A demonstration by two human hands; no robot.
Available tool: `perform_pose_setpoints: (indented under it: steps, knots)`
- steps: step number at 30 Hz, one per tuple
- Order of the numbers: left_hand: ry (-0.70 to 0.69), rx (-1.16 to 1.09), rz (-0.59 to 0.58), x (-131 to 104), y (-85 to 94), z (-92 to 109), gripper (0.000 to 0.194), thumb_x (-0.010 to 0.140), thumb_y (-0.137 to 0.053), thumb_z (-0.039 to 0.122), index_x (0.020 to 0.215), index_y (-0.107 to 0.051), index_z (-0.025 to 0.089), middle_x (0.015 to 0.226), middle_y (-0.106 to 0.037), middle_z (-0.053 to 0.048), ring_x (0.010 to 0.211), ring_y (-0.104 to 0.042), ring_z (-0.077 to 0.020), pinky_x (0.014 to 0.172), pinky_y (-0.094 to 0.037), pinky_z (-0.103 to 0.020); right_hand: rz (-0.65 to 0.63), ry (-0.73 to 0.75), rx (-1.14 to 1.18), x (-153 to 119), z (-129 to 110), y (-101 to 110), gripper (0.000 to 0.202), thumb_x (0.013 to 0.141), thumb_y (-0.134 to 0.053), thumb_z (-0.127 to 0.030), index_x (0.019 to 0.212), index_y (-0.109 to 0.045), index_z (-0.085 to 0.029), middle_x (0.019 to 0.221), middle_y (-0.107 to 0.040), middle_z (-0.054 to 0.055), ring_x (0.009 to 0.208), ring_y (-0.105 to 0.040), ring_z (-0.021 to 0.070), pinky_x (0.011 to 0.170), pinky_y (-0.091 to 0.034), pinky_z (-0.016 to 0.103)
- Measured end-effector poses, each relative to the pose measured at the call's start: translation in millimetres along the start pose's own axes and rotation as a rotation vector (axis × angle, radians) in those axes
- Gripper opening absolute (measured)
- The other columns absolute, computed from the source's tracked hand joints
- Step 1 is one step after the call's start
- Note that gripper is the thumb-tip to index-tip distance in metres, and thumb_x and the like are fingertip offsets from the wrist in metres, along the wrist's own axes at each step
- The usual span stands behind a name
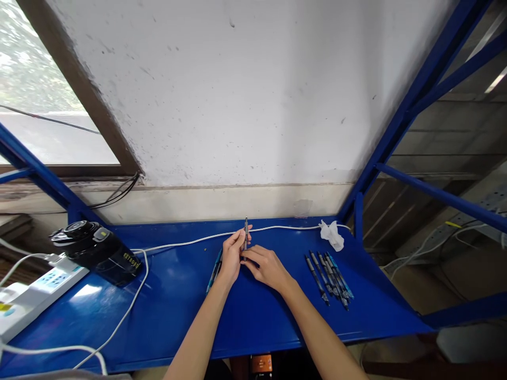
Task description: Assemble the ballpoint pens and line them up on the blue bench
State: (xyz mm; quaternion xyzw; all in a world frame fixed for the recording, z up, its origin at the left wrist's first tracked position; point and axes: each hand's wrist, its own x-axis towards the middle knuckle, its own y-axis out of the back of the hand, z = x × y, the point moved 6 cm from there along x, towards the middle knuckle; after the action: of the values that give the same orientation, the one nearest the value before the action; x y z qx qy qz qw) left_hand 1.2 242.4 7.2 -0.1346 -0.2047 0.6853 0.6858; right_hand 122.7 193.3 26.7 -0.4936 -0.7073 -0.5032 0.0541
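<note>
A grey pen (246, 232) stands nearly upright between my hands above the blue shelf, its tip pointing up. My left hand (233, 254) is closed around its barrel. Low on the same pen, the fingertips of my right hand (264, 265) are pinched at its lower end. Partly hidden behind my left hand and forearm, a few pens (214, 272) lie on the shelf, at least one of them blue. To the right of my right hand lies a group of several pens (328, 277), mostly grey and black with a blue one at the right side.
A crumpled white tissue (331, 235) lies at the back right. A white cable (190, 242) runs along the back of the blue shelf (170, 301). At left are a black bottle (103, 253) and a white power strip (43, 287). Blue frame posts (358, 211) flank the shelf.
</note>
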Motion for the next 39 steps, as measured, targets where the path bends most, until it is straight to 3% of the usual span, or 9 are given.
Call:
perform_pose_setpoints:
  steps: [3, 9, 13, 16, 22, 28, 34, 39]
  knots:
    - [-0.012, 0.007, -0.009, -1.1, -2.0, 2.9, 0.044, 0.089, -0.081, 0.049, 0.122, -0.083, 0.02, 0.089, -0.072, -0.005, 0.081, -0.064, -0.0171, 0.079, -0.048, -0.029, -0.002, -0.014, 0.008, -0.3, 0.4, -0.2, 0.028, 0.105, -0.063, -0.024, 0.132, -0.071, -0.028, 0.127, -0.075, 0.011, 0.115, -0.07, 0.0292, 0.098, -0.059, 0.043]
    - [-0.04, 0.113, 0.016, 1.0, 0.8, 3.7, 0.048, 0.09, -0.079, 0.052, 0.124, -0.08, 0.018, 0.091, -0.074, -0.005, 0.084, -0.067, -0.0186, 0.077, -0.049, -0.028, -0.016, -0.022, -0.007, 0.1, -1.3, 1.4, 0.021, 0.108, -0.059, -0.023, 0.122, -0.072, -0.027, 0.117, -0.076, 0.009, 0.107, -0.071, 0.0258, 0.092, -0.057, 0.038]
    - [-0.179, 0.421, 0.025, 4.9, 6.9, 14.7, 0.048, 0.092, -0.076, 0.051, 0.128, -0.072, 0.019, 0.09, -0.079, -0.006, 0.092, -0.074, -0.0243, 0.087, -0.053, -0.035, -0.024, -0.023, -0.06, -0.8, -5.8, 2.0, 0.017, 0.102, -0.07, -0.032, 0.117, -0.072, -0.025, 0.101, -0.075, 0.007, 0.091, -0.069, 0.024, 0.079, -0.056, 0.034]
    - [-0.264, 0.754, 0.004, 7.4, 14.2, 21.9, 0.043, 0.094, -0.073, 0.05, 0.127, -0.069, 0.023, 0.091, -0.08, -0.005, 0.089, -0.075, -0.0251, 0.086, -0.054, -0.037, -0.044, -0.016, -0.069, -2.3, -10.1, -0.3, 0.017, 0.099, -0.074, -0.036, 0.112, -0.073, -0.025, 0.094, -0.075, 0.005, 0.085, -0.068, 0.023, 0.076, -0.054, 0.033]
    - [-0.187, 1.138, -0.112, 12.3, 35.7, 17.5, 0.034, 0.092, -0.072, 0.053, 0.113, -0.075, 0.026, 0.085, -0.08, -0.001, 0.083, -0.074, -0.0244, 0.079, -0.054, -0.035, -0.104, 0.032, -0.055, -2.4, -19.6, -14.4, 0.02, 0.1, -0.071, -0.039, 0.113, -0.075, -0.024, 0.09, -0.076, 0.004, 0.081, -0.07, 0.0221, 0.074, -0.053, 0.032]
    - [-0.242, 1.361, -0.187, 9.5, 34.6, 19.9, 0.019, 0.09, -0.073, 0.031, 0.108, -0.076, 0.027, 0.086, -0.078, -0.003, 0.094, -0.069, -0.0292, 0.086, -0.049, -0.04, -0.141, 0.038, -0.044, -3.4, -19.9, -22.8, 0.019, 0.097, -0.074, -0.039, 0.109, -0.076, -0.025, 0.079, -0.073, 0.001, 0.073, -0.068, 0.0205, 0.073, -0.051, 0.031]
    - [-0.27, 1.428, -0.175, 9.2, 36.0, 19.8, 0.029, 0.088, -0.068, 0.018, 0.116, -0.071, 0.024, 0.093, -0.072, -0.005, 0.097, -0.066, -0.0308, 0.088, -0.048, -0.043, -0.013, -0.1, -0.056, -2.2, -1.2, -3.1, 0.016, 0.105, -0.064, -0.036, 0.111, -0.073, -0.024, 0.08, -0.073, 0.001, 0.072, -0.067, 0.0192, 0.071, -0.05, 0.03]
    - [-0.306, 1.436, -0.169, 7.3, 36.3, 21.1, 0.038, 0.091, -0.063, 0.015, 0.127, -0.067, 0.025, 0.104, -0.068, -0.007, 0.105, -0.066, -0.0314, 0.093, -0.05, -0.045, 0.078, -0.239, -0.214, -13.3, 9.7, 39.7, 0.02, 0.109, -0.057, -0.033, 0.12, -0.072, -0.025, 0.098, -0.078, 0.005, 0.087, -0.072, 0.0228, 0.082, -0.053, 0.035]
